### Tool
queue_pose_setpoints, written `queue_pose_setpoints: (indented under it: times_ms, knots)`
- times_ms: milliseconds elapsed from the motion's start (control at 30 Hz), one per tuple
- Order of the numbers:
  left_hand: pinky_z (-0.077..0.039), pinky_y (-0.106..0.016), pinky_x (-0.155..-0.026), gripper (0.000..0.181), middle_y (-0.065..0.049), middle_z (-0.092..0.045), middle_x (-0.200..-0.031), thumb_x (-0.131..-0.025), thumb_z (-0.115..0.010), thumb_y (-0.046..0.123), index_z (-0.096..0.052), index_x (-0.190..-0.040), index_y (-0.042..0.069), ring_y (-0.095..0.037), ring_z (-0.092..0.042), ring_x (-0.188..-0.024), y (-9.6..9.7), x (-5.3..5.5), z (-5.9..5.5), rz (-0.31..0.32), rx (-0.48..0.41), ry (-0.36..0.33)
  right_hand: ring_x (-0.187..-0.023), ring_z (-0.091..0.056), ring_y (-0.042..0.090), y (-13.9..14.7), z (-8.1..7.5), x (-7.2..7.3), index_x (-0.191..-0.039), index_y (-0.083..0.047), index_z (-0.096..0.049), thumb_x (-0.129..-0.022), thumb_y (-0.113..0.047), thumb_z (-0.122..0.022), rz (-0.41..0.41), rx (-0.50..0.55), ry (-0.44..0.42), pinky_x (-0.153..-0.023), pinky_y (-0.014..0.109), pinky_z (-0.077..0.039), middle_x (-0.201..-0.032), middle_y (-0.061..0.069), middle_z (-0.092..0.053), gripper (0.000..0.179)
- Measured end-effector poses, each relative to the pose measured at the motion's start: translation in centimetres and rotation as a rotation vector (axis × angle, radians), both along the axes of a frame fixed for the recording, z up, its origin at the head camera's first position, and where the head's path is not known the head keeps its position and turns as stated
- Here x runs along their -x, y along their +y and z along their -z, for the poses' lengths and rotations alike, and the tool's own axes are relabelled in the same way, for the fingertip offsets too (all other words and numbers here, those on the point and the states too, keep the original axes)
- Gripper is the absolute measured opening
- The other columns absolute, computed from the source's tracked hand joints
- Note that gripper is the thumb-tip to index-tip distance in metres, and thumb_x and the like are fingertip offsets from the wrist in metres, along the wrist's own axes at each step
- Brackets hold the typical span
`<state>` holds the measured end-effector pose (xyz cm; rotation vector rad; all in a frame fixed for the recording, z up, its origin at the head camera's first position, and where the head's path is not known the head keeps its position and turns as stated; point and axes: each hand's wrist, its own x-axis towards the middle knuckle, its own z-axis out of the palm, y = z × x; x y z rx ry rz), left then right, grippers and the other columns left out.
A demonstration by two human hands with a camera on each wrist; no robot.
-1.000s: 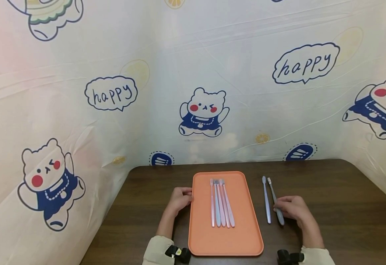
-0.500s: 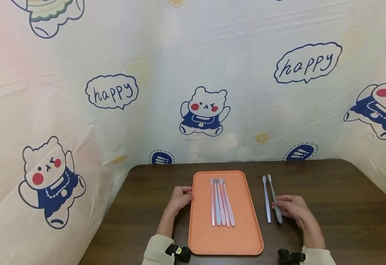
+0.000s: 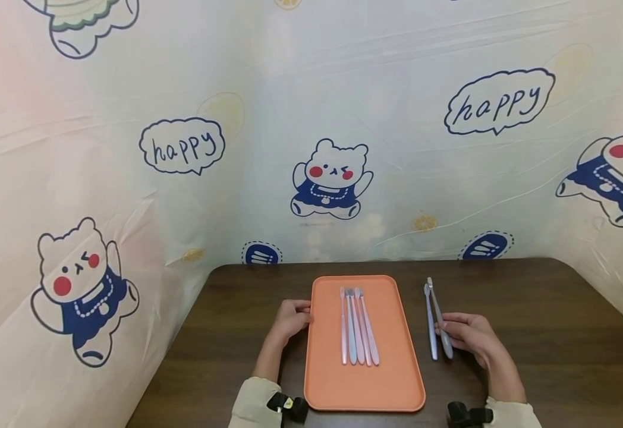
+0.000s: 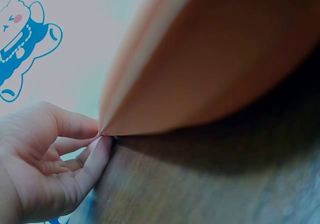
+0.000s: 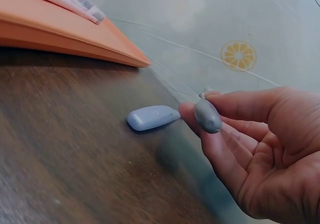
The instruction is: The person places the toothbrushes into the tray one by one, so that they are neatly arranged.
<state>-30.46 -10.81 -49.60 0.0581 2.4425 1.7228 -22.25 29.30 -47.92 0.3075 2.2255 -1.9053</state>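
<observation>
My right hand (image 3: 470,333) pinches a grey toothbrush (image 3: 444,339) by its handle, between thumb and fingers. Its brush head points away and leans close to a light purple-blue toothbrush (image 3: 431,330) lying on the table. In the right wrist view the grey handle end (image 5: 208,116) is held above the table, with the purple-blue handle (image 5: 152,117) beside it. An orange tray (image 3: 365,389) lies to the left. My left hand (image 3: 291,320) grips the tray's left edge, thumb and forefinger meeting at the rim in the left wrist view. Several pink and blue toothbrushes (image 3: 358,333) lie side by side on the tray.
The dark wooden table (image 3: 568,333) has rounded far corners. A pale curtain (image 3: 226,196) printed with bears and "happy" bubbles hangs behind it and at both sides. Each wrist wears a black strap-on device (image 3: 290,408).
The grey toothbrush in my right hand has swung and shifted left, its head now close to the purple-blue toothbrush. My left hand has stayed at the tray's edge.
</observation>
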Motion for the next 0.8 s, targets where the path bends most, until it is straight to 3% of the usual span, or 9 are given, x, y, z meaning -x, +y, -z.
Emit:
queue_pose_setpoints:
  times_ms: [800]
  knots:
    - [-0.06,-0.032,-0.076,0.043,-0.017,-0.065,-0.105,-0.086,-0.065,-0.004,-0.065,-0.128,-0.01,-0.015,-0.063,-0.086,-0.1,0.1,0.0,-0.009,0.011,-0.008,-0.088,-0.073,0.007,-1.4,-0.1,0.5,-0.14,0.02,-0.044,-0.099,-0.011,-0.062,-0.059,0.007,0.03,-0.076,0.023,-0.059,-0.102,0.006,-0.078,0.055]
